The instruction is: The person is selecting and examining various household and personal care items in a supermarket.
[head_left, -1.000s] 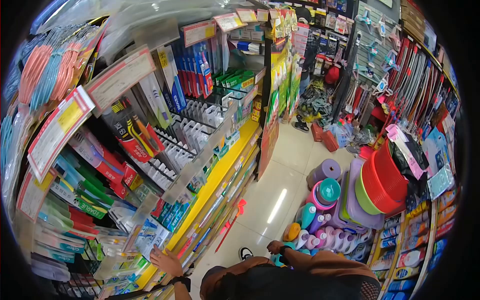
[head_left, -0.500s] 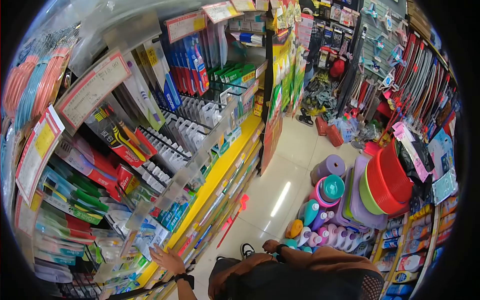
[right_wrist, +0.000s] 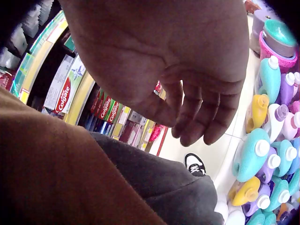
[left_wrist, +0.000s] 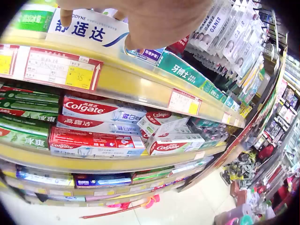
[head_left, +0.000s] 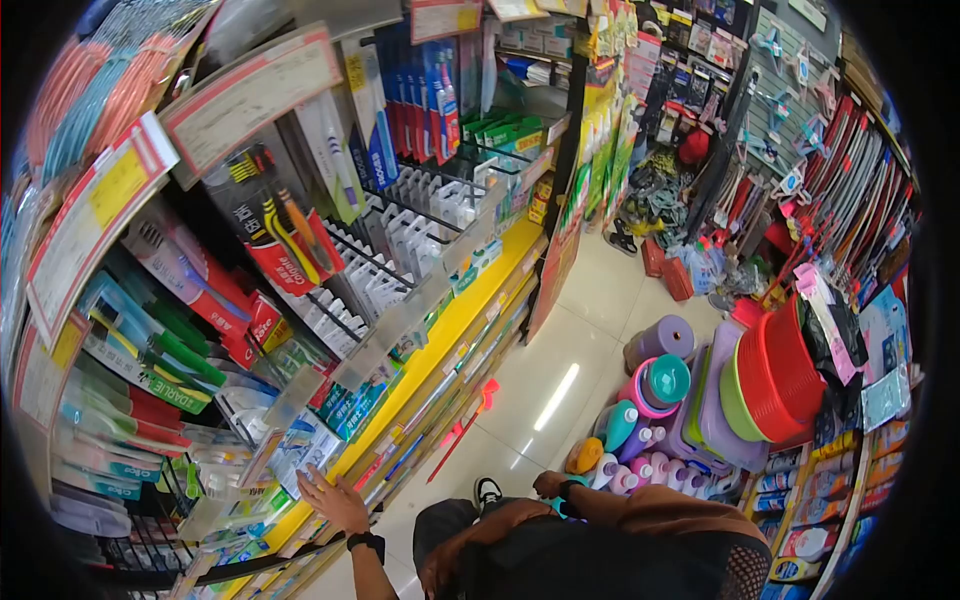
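Fingers (head_left: 313, 484) of the left hand (head_left: 338, 504), spread, apparently touch a toothpaste box (left_wrist: 91, 32).

A white, blue-lettered box (left_wrist: 89, 32) lies on the yellow-edged shelf (left_wrist: 133, 83).

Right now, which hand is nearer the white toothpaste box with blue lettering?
Left: the left hand is at the white box, fingers over it; the right hand hangs away from the shelf, toward the bottles.

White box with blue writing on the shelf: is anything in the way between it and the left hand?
Nothing that I can see. The left hand is right at the white box, with its fingers over the front.
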Motion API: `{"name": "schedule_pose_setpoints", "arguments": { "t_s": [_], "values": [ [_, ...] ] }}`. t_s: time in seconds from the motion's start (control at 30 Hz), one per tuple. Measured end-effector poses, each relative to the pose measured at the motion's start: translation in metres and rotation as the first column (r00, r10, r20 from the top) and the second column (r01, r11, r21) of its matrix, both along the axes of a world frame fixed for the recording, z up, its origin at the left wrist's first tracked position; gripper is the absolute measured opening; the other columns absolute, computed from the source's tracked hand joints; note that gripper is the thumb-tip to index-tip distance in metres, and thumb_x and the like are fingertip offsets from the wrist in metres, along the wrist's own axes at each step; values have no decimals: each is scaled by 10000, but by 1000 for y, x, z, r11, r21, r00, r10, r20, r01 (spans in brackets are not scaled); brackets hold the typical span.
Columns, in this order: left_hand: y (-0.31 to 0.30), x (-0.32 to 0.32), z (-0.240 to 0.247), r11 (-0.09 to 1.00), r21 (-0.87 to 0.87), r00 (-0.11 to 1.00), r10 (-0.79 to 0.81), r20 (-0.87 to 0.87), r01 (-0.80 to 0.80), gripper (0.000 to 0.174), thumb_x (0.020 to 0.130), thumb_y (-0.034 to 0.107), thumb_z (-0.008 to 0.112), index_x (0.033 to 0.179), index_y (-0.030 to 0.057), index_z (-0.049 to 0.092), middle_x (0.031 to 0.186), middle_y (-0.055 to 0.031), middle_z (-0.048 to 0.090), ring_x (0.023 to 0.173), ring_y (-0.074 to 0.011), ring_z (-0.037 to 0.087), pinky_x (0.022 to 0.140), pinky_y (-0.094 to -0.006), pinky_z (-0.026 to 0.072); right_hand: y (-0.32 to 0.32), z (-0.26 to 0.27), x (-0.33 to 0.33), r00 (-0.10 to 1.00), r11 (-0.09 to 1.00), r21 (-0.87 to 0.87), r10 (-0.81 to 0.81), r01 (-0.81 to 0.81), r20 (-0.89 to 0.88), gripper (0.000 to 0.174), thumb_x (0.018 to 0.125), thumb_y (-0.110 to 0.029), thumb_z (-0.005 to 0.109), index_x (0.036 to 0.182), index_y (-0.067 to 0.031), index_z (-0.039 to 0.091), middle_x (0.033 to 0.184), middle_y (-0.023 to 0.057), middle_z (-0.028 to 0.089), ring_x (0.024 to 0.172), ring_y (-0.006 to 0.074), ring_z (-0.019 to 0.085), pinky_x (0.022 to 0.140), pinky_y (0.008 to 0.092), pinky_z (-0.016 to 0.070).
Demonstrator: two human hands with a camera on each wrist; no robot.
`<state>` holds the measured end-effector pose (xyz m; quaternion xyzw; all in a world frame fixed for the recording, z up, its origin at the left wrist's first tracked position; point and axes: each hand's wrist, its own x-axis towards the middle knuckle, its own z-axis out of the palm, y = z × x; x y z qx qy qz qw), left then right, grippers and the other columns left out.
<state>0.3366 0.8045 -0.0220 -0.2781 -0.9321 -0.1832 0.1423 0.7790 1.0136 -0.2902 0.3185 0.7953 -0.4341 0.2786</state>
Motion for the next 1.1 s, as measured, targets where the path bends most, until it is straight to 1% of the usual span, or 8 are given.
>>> {"name": "schedule_pose_setpoints", "arguments": {
  "t_s": [0.23,0.3,0.47,0.53,0.77,0.9,0.97,1.1],
  "values": [
    [-1,-3,-3,1000,21,998,11,56,-12,685,1017,126,665,1645,52,399,1726,-245,294,1547,-473,312,1228,-621,334,-23,-35,13,978,992,37,124,-120,-168,264,936,-194,683,1128,-51,792,1009,87,804,892,185,782,765,336,648],
    [-3,-2,-5,1000,6,999,0,34,0,712,1007,119,677,1658,75,391,1746,-232,267,1553,-466,308,1232,-610,337,1,46,-38,949,948,-138,-261,286,177,336,993,-243,618,1217,-53,782,1101,91,819,908,213,800,762,359,659],
    [-3,1,3,1000,-8,996,23,89,-22,740,999,111,683,1674,94,380,1770,-222,226,1556,-465,305,1230,-606,341,14,0,-41,989,989,34,147,-147,10,362,1008,-270,600,1252,-60,766,1091,91,816,877,214,800,718,367,656],
    [-5,-1,-1,1000,-6,997,11,78,-11,750,996,108,686,1678,96,376,1775,-222,215,1556,-466,306,1229,-606,342,16,3,-42,981,972,-154,-185,175,-53,375,984,-273,628,1268,-68,762,1057,92,810,859,210,794,692,365,650],
    [-8,-2,5,1000,-12,998,-7,59,8,809,919,58,732,1654,85,397,1746,-238,262,1522,-469,330,1207,-577,378,15,51,-43,883,860,-199,-460,470,95,398,944,-293,636,1248,-76,772,1040,92,807,835,204,775,689,357,643],
    [-11,-6,11,1000,-7,993,-14,118,15,767,881,-17,664,1614,86,465,1729,-229,297,1494,-470,357,1180,-592,382,15,2,-22,987,973,200,136,-117,-81,338,914,-271,645,1152,-82,792,1067,92,810,905,243,776,815,388,642],
    [-8,-9,18,1000,-1,994,7,112,-7,737,873,-29,657,1585,79,500,1707,-220,330,1467,-461,379,1144,-578,418,17,23,-26,859,762,487,510,-428,-42,148,893,-172,734,961,-91,838,1023,148,813,989,333,785,838,456,640],
    [-9,-8,18,999,32,998,13,68,-15,653,858,-46,647,1501,61,596,1651,-200,406,1395,-442,436,1025,-543,514,27,28,-30,862,801,362,507,-476,11,208,872,-165,716,1054,-81,771,1093,107,794,1074,338,753,905,427,635]
  ]
}}
